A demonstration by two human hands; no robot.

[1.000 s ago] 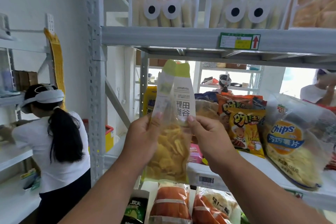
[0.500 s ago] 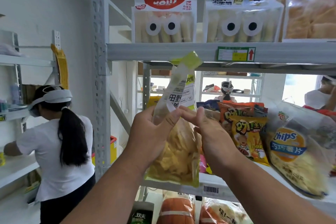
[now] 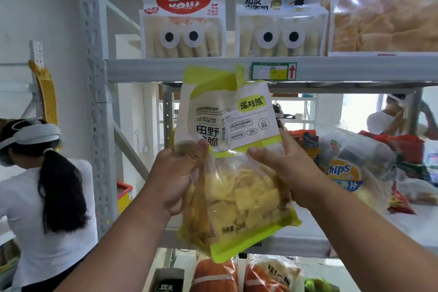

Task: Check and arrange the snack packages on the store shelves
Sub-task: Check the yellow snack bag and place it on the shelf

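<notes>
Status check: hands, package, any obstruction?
Left hand and right hand both grip chip bag. Bag upright, off the shelf. Nothing blocking.
</notes>
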